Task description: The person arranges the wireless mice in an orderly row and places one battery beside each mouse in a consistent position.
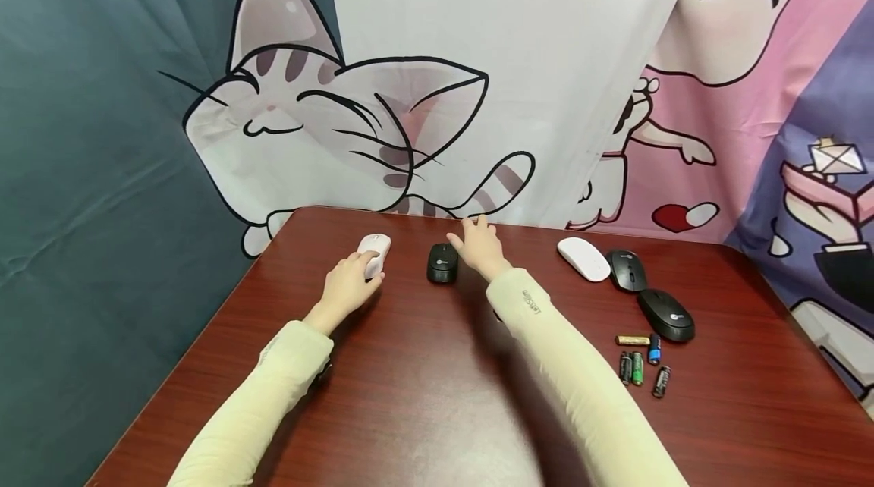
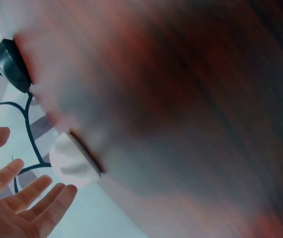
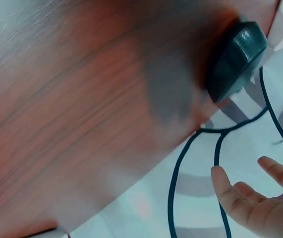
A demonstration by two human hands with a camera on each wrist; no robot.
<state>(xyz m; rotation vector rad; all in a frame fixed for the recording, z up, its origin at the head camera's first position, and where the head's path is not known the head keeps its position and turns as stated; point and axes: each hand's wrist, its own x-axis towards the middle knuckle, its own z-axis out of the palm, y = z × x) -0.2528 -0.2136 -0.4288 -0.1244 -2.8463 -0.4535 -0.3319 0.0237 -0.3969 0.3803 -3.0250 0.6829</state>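
White mouse (image 1: 376, 243): left hand (image 1: 347, 282) alongside, fingers loosely extended. Black mouse (image 1: 442, 265): right hand (image 1: 482, 250) alongside, fingers spread. Spacing presumably gives each hand room.

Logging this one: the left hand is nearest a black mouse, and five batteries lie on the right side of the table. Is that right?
Not quite: the mouse nearest the left hand is white, as the head view shows. Five batteries do lie on the table's right side.

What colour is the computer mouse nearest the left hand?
White; the computer mouse shows best in the head view.
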